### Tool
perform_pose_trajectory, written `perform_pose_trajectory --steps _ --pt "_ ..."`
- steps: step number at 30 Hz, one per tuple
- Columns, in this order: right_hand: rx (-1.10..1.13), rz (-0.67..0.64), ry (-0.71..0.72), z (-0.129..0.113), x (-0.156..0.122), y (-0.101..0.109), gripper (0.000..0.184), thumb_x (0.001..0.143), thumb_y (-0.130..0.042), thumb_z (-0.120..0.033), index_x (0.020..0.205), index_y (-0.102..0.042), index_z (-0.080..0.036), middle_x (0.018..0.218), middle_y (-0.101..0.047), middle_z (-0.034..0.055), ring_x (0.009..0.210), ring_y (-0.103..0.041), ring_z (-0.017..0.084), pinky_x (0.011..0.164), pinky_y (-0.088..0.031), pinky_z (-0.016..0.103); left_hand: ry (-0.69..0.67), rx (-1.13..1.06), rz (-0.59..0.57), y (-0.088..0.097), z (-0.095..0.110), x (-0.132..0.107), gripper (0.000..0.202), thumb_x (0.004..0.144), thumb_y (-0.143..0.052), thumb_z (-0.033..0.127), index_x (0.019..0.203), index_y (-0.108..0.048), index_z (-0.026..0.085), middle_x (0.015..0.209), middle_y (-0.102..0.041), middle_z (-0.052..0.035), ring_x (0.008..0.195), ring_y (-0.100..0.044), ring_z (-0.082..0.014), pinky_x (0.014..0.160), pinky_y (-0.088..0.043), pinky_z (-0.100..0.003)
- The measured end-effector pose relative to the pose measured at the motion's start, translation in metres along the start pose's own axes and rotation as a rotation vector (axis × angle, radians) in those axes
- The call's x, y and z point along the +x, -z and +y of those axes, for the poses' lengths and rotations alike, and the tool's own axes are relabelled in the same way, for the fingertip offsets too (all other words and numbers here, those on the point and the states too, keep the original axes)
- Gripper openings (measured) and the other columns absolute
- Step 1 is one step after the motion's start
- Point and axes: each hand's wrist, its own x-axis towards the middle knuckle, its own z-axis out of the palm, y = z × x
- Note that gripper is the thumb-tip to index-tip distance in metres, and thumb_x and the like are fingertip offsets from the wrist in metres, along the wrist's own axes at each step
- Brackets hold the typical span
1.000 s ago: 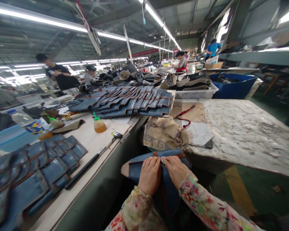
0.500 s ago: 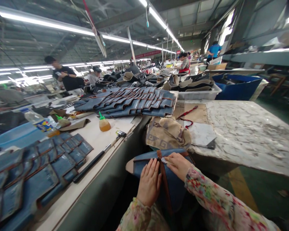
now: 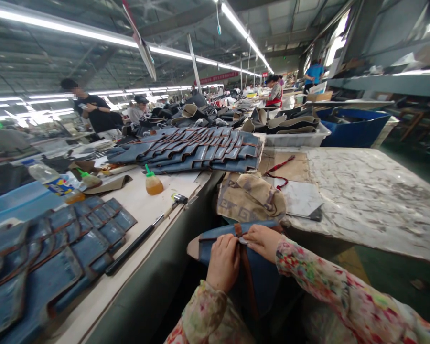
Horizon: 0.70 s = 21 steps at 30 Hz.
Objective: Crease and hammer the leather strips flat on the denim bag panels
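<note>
A blue leather-like piece with brown strips (image 3: 263,274) lies before me, low between the tables, with a pale pointed end at its left. My left hand (image 3: 223,260) rests on its upper part, fingers bent and held together at the brown seam. Just to the right, my right hand (image 3: 263,242) pinches a small pale grey flat piece (image 3: 242,241) against the seam. What kind of thing that is cannot be made out. Both hands nearly meet where the brown strips cross. My left fingertips are partly hidden.
On the left table are a stack of blue pieces (image 3: 71,253), a hammer (image 3: 179,198), a black-handled tool (image 3: 132,251) and a glue bottle (image 3: 154,181). More blue pieces (image 3: 200,148) lie ahead. A patterned cloth (image 3: 249,196) sits beside the right-hand marbled table (image 3: 372,191). Several people work farther off.
My left fingers, stretched flat before, are now bent and closer to the right hand. The right hand has shifted slightly, still holding the pale piece. The view has turned a little.
</note>
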Motion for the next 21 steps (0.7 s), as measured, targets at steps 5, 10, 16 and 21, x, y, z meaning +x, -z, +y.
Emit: perform_pose_trajectory --steps 5,10,16,21 --pt "-0.022 0.038 -0.04 -0.005 -0.008 -0.008 0.03 0.083 -0.039 -0.019 0.107 -0.057 -0.015 0.098 -0.055 0.0085 0.091 -0.049 0.018 0.083 -0.041 0.031 -0.074 0.006 -0.011 -0.006 -0.007 -0.007 0.031 0.082 -0.04 0.012 0.112 -0.048 0.016 0.115 -0.052 -0.0071 0.108 -0.043 -0.0208 0.092 -0.038 -0.038" --pt "-0.131 -0.018 -0.099 -0.013 -0.002 -0.009 0.03 0.08 -0.039 -0.014 0.104 -0.057 -0.017 0.096 -0.055 0.0073 0.088 -0.05 0.018 0.081 -0.042 0.031 -0.056 0.029 -0.017 -0.011 -0.009 -0.007 0.032 0.082 -0.038 0.014 0.113 -0.048 0.017 0.117 -0.052 -0.0071 0.11 -0.044 -0.0217 0.092 -0.038 -0.039" --pt "-0.26 -0.025 -0.153 -0.023 0.01 -0.01 0.025 0.082 -0.041 -0.014 0.1 -0.057 -0.021 0.093 -0.055 0.0045 0.081 -0.05 0.017 0.071 -0.044 0.028 -0.017 0.023 -0.043 -0.01 -0.01 -0.004 0.029 0.083 -0.038 0.017 0.11 -0.05 0.018 0.118 -0.052 -0.0061 0.111 -0.043 -0.0221 0.091 -0.037 -0.04" --pt "-0.344 -0.079 -0.128 -0.019 0.019 -0.01 0.026 0.082 -0.041 -0.011 0.102 -0.056 -0.019 0.095 -0.056 0.0062 0.087 -0.049 0.02 0.076 -0.044 0.031 -0.027 0.038 -0.027 -0.01 -0.007 -0.005 0.031 0.084 -0.04 0.018 0.114 -0.048 0.02 0.123 -0.049 -0.0053 0.113 -0.041 -0.0211 0.092 -0.036 -0.039"
